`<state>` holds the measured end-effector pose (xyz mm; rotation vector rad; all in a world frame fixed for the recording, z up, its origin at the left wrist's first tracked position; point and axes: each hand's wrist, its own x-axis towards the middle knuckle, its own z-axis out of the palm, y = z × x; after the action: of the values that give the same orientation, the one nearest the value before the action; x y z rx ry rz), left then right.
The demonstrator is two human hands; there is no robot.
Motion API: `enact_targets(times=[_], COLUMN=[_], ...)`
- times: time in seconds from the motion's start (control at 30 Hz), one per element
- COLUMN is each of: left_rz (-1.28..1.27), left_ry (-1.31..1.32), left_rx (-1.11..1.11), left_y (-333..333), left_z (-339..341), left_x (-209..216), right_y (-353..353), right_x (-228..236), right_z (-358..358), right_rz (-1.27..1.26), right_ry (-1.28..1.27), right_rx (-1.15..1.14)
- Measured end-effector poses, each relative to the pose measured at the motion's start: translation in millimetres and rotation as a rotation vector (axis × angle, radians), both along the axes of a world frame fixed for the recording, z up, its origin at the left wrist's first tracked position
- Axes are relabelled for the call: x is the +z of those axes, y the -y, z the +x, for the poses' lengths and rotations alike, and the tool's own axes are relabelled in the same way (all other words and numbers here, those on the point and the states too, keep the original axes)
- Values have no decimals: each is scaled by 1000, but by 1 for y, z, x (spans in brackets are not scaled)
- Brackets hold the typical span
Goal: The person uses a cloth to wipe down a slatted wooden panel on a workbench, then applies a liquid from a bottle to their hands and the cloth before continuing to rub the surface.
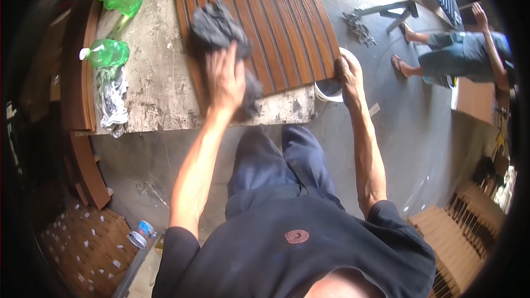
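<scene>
Pressing with the left hand (225, 80) on a bunched dark grey cloth (221, 27), with fingers extended and slightly blurred; impossible to tell whether clenched into the fabric or merely laid over it. Grasping with the right hand (351, 80) the near right corner of a slatted brown board (276, 27), with the grip beneath the edge hidden.

Laid across the right part of a worn, pale counter (160, 66), jutting past its right edge and running out of view at the top: so placed, the board. Apparently partway through wiping its upper face, with the cloth over the left-hand slats and nothing covering those to the right. Evenly brown between dark grooves, with no clear border between wiped and unwiped; hence hard to say how much is done. Perhaps left: some of the face, plus the unseen underside.

Farther left on the counter, two green bottles (122, 4) (107, 53) and a crumpled pale rag (112, 102). Partly hidden below the board's held corner, a white bucket (331, 95). Well apart to the right, a co-worker (464, 58) in sandals. At lower right, brown slatted panels (458, 237), whether finished or waiting impossible to judge.
</scene>
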<state>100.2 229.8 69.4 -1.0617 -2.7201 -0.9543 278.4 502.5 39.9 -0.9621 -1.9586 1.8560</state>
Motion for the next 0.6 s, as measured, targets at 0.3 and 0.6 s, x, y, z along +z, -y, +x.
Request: enact_targets(times=[0.3,0.6], left_rz=[-10,98], left_ry=[-109,-49], left_rx=[38,-6], left_y=[-66,-57], left_z=[22,119], left_x=[-4,-6], right_y=[0,-11], right_x=[2,3], right_z=[-2,2], right_rz=[141,345], right_ry=[28,29], right_rx=[74,201])
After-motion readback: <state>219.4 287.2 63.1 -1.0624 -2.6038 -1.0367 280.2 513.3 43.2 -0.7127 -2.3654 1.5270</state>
